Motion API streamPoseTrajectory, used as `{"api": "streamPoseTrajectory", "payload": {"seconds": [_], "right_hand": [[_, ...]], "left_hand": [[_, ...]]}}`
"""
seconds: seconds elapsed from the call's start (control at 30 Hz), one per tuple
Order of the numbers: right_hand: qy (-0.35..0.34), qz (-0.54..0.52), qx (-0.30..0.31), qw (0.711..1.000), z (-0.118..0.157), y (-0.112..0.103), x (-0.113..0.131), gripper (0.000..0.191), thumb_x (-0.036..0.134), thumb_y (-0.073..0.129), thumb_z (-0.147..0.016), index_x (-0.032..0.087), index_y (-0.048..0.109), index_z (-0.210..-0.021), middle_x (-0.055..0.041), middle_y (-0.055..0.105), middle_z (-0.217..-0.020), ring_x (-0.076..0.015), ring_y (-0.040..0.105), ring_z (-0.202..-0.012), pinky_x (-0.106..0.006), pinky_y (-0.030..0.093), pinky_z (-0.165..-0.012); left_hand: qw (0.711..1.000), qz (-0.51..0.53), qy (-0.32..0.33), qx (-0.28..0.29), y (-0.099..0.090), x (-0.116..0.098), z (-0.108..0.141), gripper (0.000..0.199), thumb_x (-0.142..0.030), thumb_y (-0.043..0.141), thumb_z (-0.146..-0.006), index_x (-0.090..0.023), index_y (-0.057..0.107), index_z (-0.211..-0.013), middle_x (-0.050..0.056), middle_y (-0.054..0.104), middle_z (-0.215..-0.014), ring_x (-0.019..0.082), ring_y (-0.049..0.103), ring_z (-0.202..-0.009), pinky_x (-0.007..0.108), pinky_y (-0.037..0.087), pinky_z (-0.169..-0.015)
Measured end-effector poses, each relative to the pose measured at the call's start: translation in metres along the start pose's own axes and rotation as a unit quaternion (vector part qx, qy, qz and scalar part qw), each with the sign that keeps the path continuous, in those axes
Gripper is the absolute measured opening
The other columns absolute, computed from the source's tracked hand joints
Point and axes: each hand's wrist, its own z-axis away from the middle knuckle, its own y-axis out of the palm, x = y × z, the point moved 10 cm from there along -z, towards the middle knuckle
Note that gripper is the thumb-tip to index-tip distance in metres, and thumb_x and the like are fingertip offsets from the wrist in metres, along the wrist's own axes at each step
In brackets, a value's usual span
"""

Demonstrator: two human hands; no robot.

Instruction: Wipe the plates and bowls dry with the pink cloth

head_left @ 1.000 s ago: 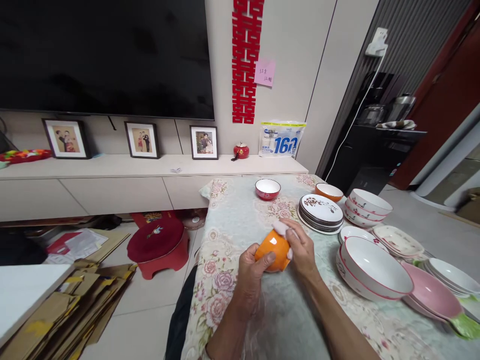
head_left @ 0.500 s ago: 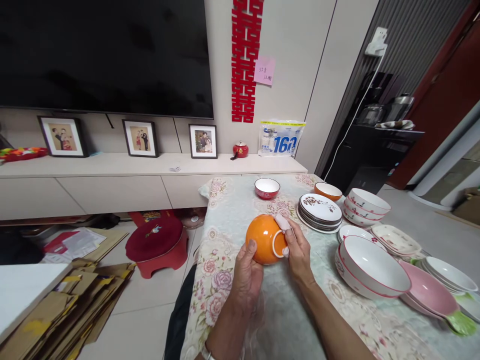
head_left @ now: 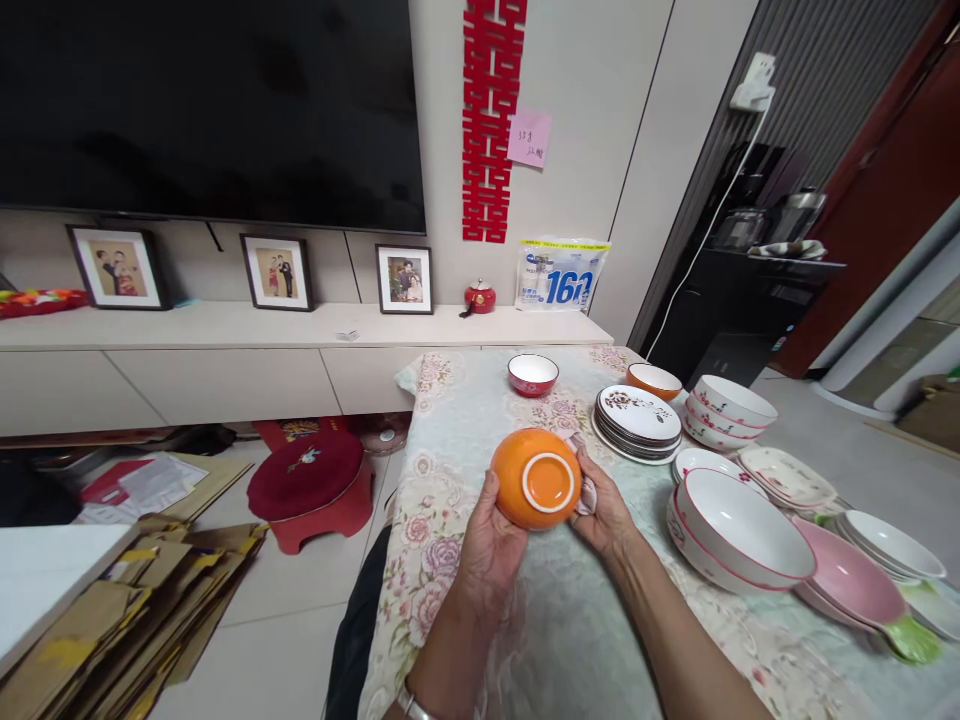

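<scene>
An orange bowl (head_left: 517, 475) is tilted over above the table, its underside with a white foot ring facing me. My left hand (head_left: 491, 545) grips its lower left rim, the thumb on the outside. At the bowl's right edge my right hand (head_left: 604, 510) is closed around a pale cloth (head_left: 589, 492) pressed against the rim; part of the cloth is hidden by the fingers and the bowl. Beyond them stands a small red bowl (head_left: 533, 376) with a white inside. To the right is a stack of plates (head_left: 637, 415) with a dark flower pattern.
Behind the plates sits another orange bowl (head_left: 654, 381). Stacked white bowls (head_left: 731, 405), large red-rimmed bowls (head_left: 742, 530) and pink dishes (head_left: 855, 575) fill the right side of the floral tablecloth (head_left: 442, 480). A red stool (head_left: 311, 490) stands left of the table.
The orange bowl has turned so that its foot ring faces me more fully. My right hand with the cloth has moved slightly down and right along the rim.
</scene>
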Motion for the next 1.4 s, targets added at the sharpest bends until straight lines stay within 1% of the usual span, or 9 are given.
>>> {"api": "streamPoseTrajectory", "payload": {"seconds": [0.17, 0.27, 0.37, 0.57, 0.77, 0.97, 1.2, 1.3, 1.4], "right_hand": [[-0.027, 0.025, 0.055, 0.998, 0.01, 0.014, 0.01, 0.034, 0.044, 0.082, -0.069, 0.023, 0.073, -0.095, -0.0046, 0.079, -0.093, -0.0231, 0.074, -0.083, -0.033, 0.061, -0.068], [-0.075, 0.062, 0.071, 0.993, 0.016, 0.022, 0.016, 0.038, 0.046, 0.081, -0.068, 0.023, 0.073, -0.097, -0.0066, 0.079, -0.094, -0.0264, 0.074, -0.082, -0.036, 0.061, -0.067], [-0.079, 0.058, 0.078, 0.992, 0.018, 0.025, 0.016, 0.038, 0.045, 0.082, -0.066, 0.022, 0.073, -0.094, -0.0065, 0.078, -0.093, -0.0269, 0.074, -0.081, -0.038, 0.061, -0.07], [-0.088, -0.012, 0.022, 0.996, 0.013, 0.016, 0.026, 0.039, 0.032, 0.085, -0.061, 0.026, 0.07, -0.096, -0.0003, 0.077, -0.093, -0.0207, 0.072, -0.08, -0.032, 0.06, -0.071], [-0.094, 0.048, 0.016, 0.994, 0.017, 0.019, 0.026, 0.041, 0.03, 0.088, -0.059, 0.019, 0.071, -0.094, -0.0016, 0.075, -0.085, -0.0193, 0.069, -0.074, -0.03, 0.056, -0.068], [-0.109, 0.245, 0.1, 0.958, 0.026, 0.042, 0.018, 0.038, 0.038, 0.087, -0.062, 0.014, 0.073, -0.088, -0.0009, 0.068, -0.075, -0.016, 0.058, -0.067, -0.027, 0.048, -0.064], [-0.111, 0.354, 0.276, 0.887, 0.047, 0.075, 0.008, 0.04, 0.054, 0.066, -0.084, 0.014, 0.067, -0.086, 0.0002, 0.054, -0.074, -0.0123, 0.045, -0.067, -0.023, 0.035, -0.059], [-0.085, 0.324, 0.254, 0.907, 0.043, 0.068, 0.009, 0.047, 0.06, 0.058, -0.088, 0.015, 0.061, -0.076, -0.0001, 0.053, -0.068, -0.012, 0.043, -0.061, -0.024, 0.035, -0.056], [-0.088, 0.262, 0.165, 0.947, 0.03, 0.05, 0.019, 0.046, 0.061, 0.065, -0.082, 0.016, 0.062, -0.074, -0.0024, 0.06, -0.068, -0.014, 0.051, -0.06, -0.025, 0.042, -0.058]], "left_hand": [[1.0, 0.001, -0.005, -0.022, -0.007, -0.001, -0.005, 0.028, -0.035, 0.059, -0.094, -0.014, 0.069, -0.111, 0.01, 0.075, -0.112, 0.026, 0.062, -0.121, 0.042, 0.049, -0.105], [1.0, -0.017, -0.019, -0.012, -0.007, 0.002, -0.006, 0.034, -0.04, 0.056, -0.095, -0.014, 0.068, -0.113, 0.01, 0.075, -0.113, 0.027, 0.063, -0.119, 0.042, 0.05, -0.103], [0.999, -0.047, -0.016, -0.007, -0.005, 0.003, -0.006, 0.034, -0.041, 0.059, -0.093, -0.015, 0.069, -0.112, 0.01, 0.072, -0.119, 0.028, 0.061, -0.121, 0.043, 0.051, -0.102], [0.993, -0.117, -0.005, 0.01, -0.002, 0.005, -0.004, 0.031, -0.038, 0.066, -0.089, -0.021, 0.068, -0.114, 0.007, 0.053, -0.147, 0.03, 0.052, -0.131, 0.045, 0.049, -0.102], [0.974, -0.22, 0.018, 0.056, 0.004, 0.004, 0.0, 0.053, -0.041, 0.073, -0.083, -0.029, 0.055, -0.132, 0.008, 0.041, -0.156, 0.033, 0.048, -0.135, 0.053, 0.043, -0.106], [0.972, -0.218, 0.029, 0.083, 0.013, 0.002, 0.004, 0.081, -0.036, 0.076, -0.081, -0.03, 0.032, -0.149, 0.014, 0.038, -0.157, 0.036, 0.043, -0.139, 0.051, 0.05, -0.101], [0.97, -0.213, 0.04, 0.107, 0.013, -0.003, 0.005, 0.083, -0.037, 0.074, -0.084, -0.033, 0.027, -0.152, 0.012, 0.046, -0.152, 0.03, 0.055, -0.128, 0.042, 0.052, -0.1], [0.965, -0.228, 0.049, 0.118, 0.018, -0.005, 0.006, 0.073, -0.036, 0.073, -0.084, -0.028, 0.037, -0.148, 0.011, 0.052, -0.147, 0.031, 0.057, -0.125, 0.042, 0.052, -0.1], [0.965, -0.223, 0.049, 0.131, 0.024, -0.005, 0.008, 0.06, -0.039, 0.067, -0.087, -0.025, 0.047, -0.142, 0.01, 0.06, -0.138, 0.032, 0.057, -0.125, 0.043, 0.052, -0.098]]}}
